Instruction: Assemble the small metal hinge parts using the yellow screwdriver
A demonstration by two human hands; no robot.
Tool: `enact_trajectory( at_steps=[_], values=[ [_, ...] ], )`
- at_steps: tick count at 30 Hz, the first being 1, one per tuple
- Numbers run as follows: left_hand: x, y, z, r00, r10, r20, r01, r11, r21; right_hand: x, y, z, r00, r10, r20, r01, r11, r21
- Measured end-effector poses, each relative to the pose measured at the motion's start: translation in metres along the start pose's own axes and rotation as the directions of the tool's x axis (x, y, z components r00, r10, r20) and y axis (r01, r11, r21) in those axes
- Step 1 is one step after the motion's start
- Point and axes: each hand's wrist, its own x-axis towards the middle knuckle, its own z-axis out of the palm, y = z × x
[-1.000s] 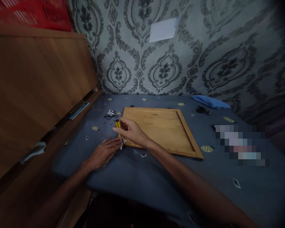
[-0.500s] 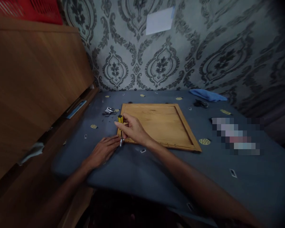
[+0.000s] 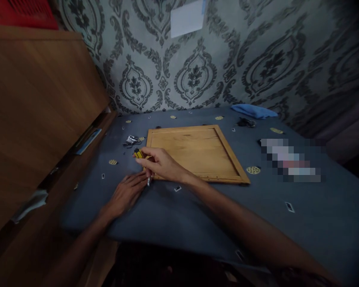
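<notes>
My right hand [image 3: 163,164] is closed round a screwdriver with a yellow and black handle [image 3: 138,153], above the near left corner of a wooden framed panel [image 3: 194,153]. The screwdriver leans to the left, and its tip is hidden by my fingers. A small metal piece, perhaps a hinge [image 3: 148,181], sticks out at that corner just below my right hand. Beside it, my left hand [image 3: 128,195] lies with outstretched fingers, the tips close to the metal piece and the corner. Whether they press on it I cannot tell.
Metal hinge-like parts [image 3: 132,140] and small bits lie left of the panel on the blue patterned cloth [image 3: 179,215]. At the back right are a blue cloth [image 3: 254,111] and a black item [image 3: 245,122]. A wooden cabinet [image 3: 42,99] stands at the left, against a papered wall.
The screwdriver has gone from nearly upright to tilted left, and my right hand has turned with it. My left hand stays by the corner. The whole view has shifted slightly.
</notes>
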Motion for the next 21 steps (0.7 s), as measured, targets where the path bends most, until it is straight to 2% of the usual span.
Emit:
enact_trajectory(
  at_steps=[4,7,10,15,18,21],
  values=[
    [0.000,-0.002,0.001,1.000,0.015,0.005,-0.015,1.000,0.011,0.004,0.008,0.000,0.987,-0.044,-0.154,0.032,0.996,-0.085],
    [0.000,-0.003,0.003,1.000,0.018,0.005,-0.018,1.000,0.001,0.005,0.009,0.000,0.977,-0.026,-0.211,0.014,0.998,-0.058],
    [-0.001,-0.003,0.004,1.000,0.007,0.013,-0.007,1.000,0.005,0.003,0.005,-0.003,0.982,0.005,-0.188,-0.007,1.000,-0.008],
    [-0.001,-0.002,0.002,1.000,0.022,0.001,-0.022,1.000,-0.010,0.001,-0.001,-0.011,0.998,0.000,-0.058,-0.001,1.000,-0.014],
    [-0.001,-0.002,0.002,1.000,0.009,-0.006,-0.009,1.000,-0.003,0.001,0.001,-0.009,0.998,0.017,-0.066,-0.015,0.999,0.033],
    [-0.001,-0.002,0.003,1.000,0.003,-0.010,-0.003,1.000,0.020,0.001,0.004,-0.002,0.991,0.053,-0.124,-0.045,0.996,0.071]
  ],
)
